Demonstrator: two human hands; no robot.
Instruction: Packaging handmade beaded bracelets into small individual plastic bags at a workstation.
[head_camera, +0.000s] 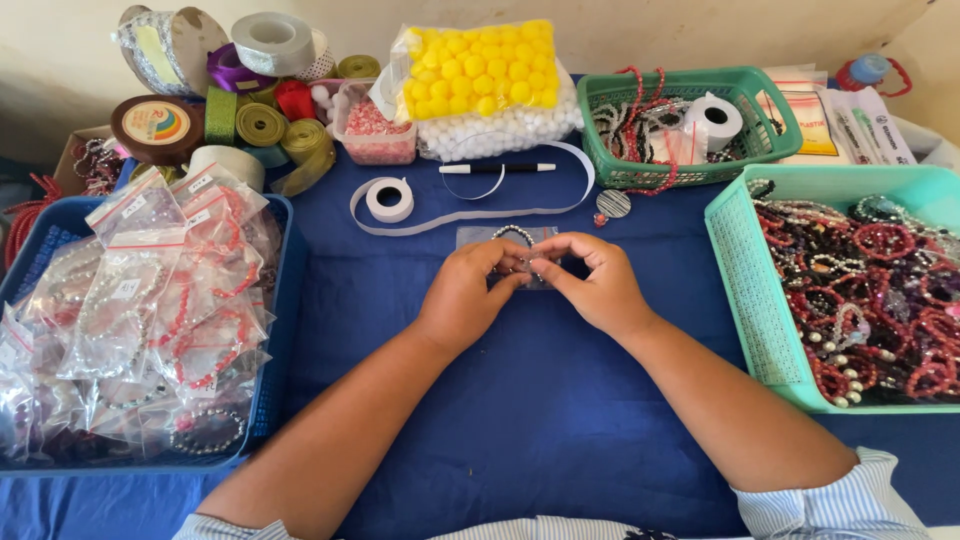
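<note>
1. Head view: my left hand (465, 292) and right hand (592, 283) meet at the middle of the table, fingertips pinched on a small clear plastic bag (505, 242) and a bracelet (514, 233) of round grey beads.
2. The flat, glossy bag lies on the cloth with its long axis running left to right; the bracelet curves out of its far edge.
3. A smooth blue cloth (540, 400) covers the table.
4. A blue basket (278, 300) of bagged bracelets sits left, and a teal basket (745, 290) of loose beaded bracelets right.
5. White ribbon (470, 213), a pen (497, 168) and fluffy yellow pompoms (480, 70) lie beyond, by a pale wall.
</note>
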